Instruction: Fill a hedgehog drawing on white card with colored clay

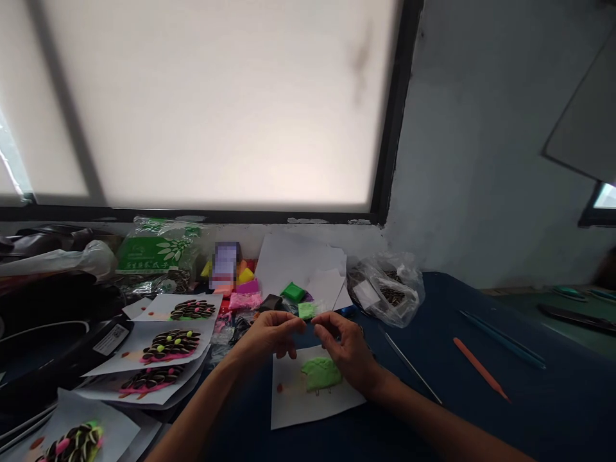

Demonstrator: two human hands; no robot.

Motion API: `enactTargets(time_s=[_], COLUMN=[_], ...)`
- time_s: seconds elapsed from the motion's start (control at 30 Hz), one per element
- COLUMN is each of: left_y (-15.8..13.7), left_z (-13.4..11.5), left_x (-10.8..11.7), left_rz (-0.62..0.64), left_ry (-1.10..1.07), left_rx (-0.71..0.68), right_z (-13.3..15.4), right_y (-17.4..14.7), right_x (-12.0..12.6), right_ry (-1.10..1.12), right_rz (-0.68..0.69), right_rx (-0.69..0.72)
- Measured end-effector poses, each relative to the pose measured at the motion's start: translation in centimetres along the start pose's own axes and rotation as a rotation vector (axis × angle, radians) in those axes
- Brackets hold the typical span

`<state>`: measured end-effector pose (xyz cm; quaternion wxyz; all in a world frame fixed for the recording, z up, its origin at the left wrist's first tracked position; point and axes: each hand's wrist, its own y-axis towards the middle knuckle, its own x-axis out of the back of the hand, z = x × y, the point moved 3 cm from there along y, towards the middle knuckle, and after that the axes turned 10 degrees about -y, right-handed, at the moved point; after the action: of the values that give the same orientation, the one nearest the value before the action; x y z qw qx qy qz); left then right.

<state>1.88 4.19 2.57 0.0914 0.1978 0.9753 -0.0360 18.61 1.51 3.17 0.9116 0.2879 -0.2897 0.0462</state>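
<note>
Above a white sheet (293,410), my left hand (272,332) and my right hand (347,350) are raised with their fingertips close together. Each thumb is drawn in against the fingers in a pinch. Whatever they pinch, if anything, is too small to make out. Below them, the sheet bears a light green clay shape (321,374), flattened like an animal's body, with short drawn legs under it and a small red dot to its left. Just beyond my fingertips lies a light green clay piece (307,311).
Finished sheets with seed-covered clay pictures (171,346) pile up on the left. Behind are coloured clay packs (246,299), a green seed bag (158,247) and a clear bag of seeds (392,292). On the right lie a thin rod (411,364) and an orange tool (481,370).
</note>
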Motion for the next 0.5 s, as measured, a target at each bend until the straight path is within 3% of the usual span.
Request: enactTargets(time_s=[0.23, 0.5], left_y=[-0.02, -0.12], left_z=[-0.04, -0.10], left_x=[-0.14, -0.11], left_rz=[0.015, 0.029], left_ry=[-0.061, 0.021], left_rx=[-0.009, 0.011], right_z=[0.23, 0.22], right_y=[0.07, 0.01], right_x=[0.03, 0.03], right_ry=[0.004, 0.019], right_rz=[0.006, 0.017], right_rx=[0.005, 0.010])
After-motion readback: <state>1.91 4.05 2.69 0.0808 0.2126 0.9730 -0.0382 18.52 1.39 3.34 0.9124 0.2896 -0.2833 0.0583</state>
